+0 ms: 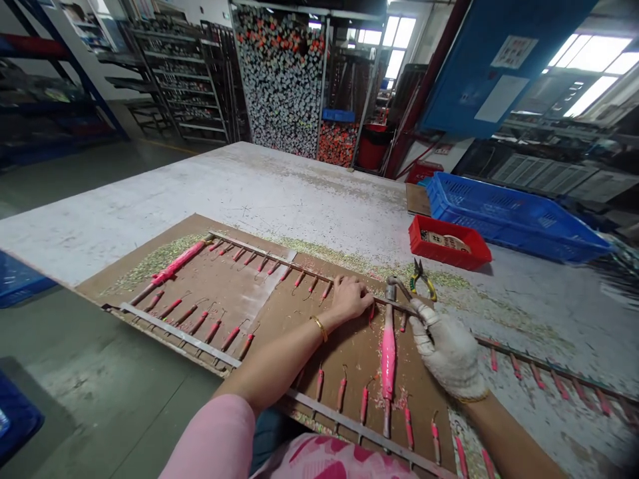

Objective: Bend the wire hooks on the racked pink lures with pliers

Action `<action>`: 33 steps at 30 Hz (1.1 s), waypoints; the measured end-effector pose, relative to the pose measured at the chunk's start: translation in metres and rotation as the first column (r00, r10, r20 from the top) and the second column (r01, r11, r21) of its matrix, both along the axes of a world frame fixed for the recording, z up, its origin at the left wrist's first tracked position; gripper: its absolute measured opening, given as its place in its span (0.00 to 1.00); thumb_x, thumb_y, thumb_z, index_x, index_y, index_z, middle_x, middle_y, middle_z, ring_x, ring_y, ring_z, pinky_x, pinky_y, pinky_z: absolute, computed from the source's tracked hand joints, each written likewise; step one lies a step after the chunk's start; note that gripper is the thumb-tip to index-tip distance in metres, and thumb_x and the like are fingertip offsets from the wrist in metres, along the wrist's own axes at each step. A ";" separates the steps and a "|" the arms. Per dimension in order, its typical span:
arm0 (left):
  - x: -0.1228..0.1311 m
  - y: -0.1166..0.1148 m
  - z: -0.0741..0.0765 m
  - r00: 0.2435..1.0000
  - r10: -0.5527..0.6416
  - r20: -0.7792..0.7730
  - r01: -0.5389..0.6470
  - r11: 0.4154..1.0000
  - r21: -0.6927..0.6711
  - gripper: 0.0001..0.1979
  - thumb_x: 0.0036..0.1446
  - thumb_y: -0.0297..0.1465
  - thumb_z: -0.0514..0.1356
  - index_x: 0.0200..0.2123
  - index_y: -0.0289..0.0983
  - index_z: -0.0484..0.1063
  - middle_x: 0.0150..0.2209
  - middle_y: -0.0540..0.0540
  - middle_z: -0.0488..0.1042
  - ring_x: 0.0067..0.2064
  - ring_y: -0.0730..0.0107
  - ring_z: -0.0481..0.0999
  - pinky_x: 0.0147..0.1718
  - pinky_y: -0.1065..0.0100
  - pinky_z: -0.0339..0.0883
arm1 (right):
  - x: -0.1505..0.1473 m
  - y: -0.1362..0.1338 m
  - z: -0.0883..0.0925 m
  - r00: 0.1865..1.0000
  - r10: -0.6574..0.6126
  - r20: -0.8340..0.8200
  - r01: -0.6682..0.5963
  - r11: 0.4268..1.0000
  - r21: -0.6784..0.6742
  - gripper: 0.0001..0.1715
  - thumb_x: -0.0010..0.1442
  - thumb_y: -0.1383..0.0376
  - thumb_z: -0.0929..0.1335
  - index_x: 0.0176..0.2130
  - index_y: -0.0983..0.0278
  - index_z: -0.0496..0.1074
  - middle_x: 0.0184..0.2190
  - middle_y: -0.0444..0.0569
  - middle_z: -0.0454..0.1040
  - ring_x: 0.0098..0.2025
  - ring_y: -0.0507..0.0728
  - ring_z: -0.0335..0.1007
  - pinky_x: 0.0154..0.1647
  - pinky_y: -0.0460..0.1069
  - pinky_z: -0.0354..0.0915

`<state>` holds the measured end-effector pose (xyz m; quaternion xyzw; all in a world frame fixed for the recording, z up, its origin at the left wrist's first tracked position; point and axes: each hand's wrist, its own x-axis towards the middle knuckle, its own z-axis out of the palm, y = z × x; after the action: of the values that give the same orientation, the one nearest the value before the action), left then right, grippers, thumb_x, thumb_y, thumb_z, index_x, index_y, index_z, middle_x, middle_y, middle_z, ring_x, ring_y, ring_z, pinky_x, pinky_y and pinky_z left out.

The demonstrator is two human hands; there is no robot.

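Note:
My left hand, bare with a gold bracelet, has its fingers curled over a thin metal bar at the far side of the brown board. Small pink-coated pieces with wire hooks hang along this bar. In a white glove, my right hand is closed around a bent grey metal rod, whose far end is beside the top of a large pink-coated handle-like piece. The rod's exact kind is unclear. Yellow-handled pliers lie just beyond the right hand.
A brown board lies on the white table, with a nearer metal bar bearing more pink pieces. Another large pink piece is at left. Chips are scattered around. A red tray and blue crate stand right.

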<state>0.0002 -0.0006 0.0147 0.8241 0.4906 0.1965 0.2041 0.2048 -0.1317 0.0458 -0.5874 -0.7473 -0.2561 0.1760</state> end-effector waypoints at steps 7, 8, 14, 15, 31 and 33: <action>-0.001 0.000 -0.001 1.000 -0.016 -0.009 0.016 1.000 0.009 0.12 0.63 0.36 0.60 0.30 0.38 0.78 0.37 0.45 0.76 0.45 0.60 0.72 0.59 0.54 0.55 | 0.002 0.005 0.000 0.999 -0.042 0.008 0.042 0.999 -0.024 0.23 0.70 0.61 0.63 0.58 0.63 0.77 0.26 0.49 0.75 0.30 0.56 0.68 0.33 0.52 0.56; -0.001 0.000 -0.002 1.000 -0.014 -0.010 0.014 1.000 0.015 0.12 0.64 0.36 0.60 0.30 0.39 0.78 0.37 0.45 0.76 0.45 0.60 0.72 0.59 0.54 0.55 | 0.001 0.005 0.001 0.998 -0.058 0.001 0.058 0.998 0.017 0.23 0.70 0.60 0.63 0.58 0.64 0.77 0.26 0.49 0.74 0.30 0.57 0.68 0.34 0.52 0.56; 0.000 0.000 -0.004 1.000 -0.016 -0.010 0.016 0.999 0.032 0.12 0.64 0.36 0.60 0.30 0.38 0.79 0.36 0.45 0.75 0.45 0.60 0.72 0.59 0.53 0.56 | -0.004 0.005 0.002 0.998 0.046 0.044 -0.040 0.991 -0.129 0.22 0.71 0.63 0.61 0.56 0.61 0.78 0.25 0.46 0.76 0.27 0.55 0.67 0.31 0.51 0.54; 0.000 0.000 -0.004 1.000 -0.019 -0.010 0.020 0.999 0.034 0.12 0.64 0.36 0.60 0.30 0.38 0.78 0.36 0.45 0.75 0.45 0.60 0.72 0.59 0.53 0.55 | -0.004 0.004 0.002 1.000 0.004 0.007 -0.004 0.997 -0.077 0.22 0.72 0.61 0.61 0.55 0.62 0.78 0.25 0.47 0.76 0.27 0.55 0.68 0.32 0.51 0.55; -0.001 -0.003 -0.002 0.999 -0.019 -0.030 0.020 0.999 0.047 0.13 0.66 0.36 0.59 0.32 0.38 0.79 0.39 0.44 0.76 0.47 0.59 0.72 0.59 0.51 0.55 | -0.003 0.005 0.000 0.996 -0.033 -0.077 0.009 0.955 -0.295 0.25 0.70 0.61 0.61 0.59 0.59 0.77 0.29 0.50 0.80 0.31 0.57 0.74 0.34 0.51 0.64; -0.002 -0.003 -0.002 0.999 -0.041 -0.036 0.043 0.997 0.061 0.13 0.67 0.37 0.59 0.32 0.38 0.78 0.39 0.44 0.76 0.47 0.59 0.73 0.60 0.51 0.55 | 0.001 0.003 0.001 0.965 -0.110 -0.239 0.053 0.971 -0.235 0.26 0.71 0.57 0.60 0.59 0.60 0.77 0.35 0.52 0.83 0.35 0.59 0.78 0.39 0.52 0.68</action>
<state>-0.0020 -0.0041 0.0128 0.8433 0.4704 0.1930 0.1743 0.2057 -0.1286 0.0464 -0.6616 -0.7184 -0.1002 0.1901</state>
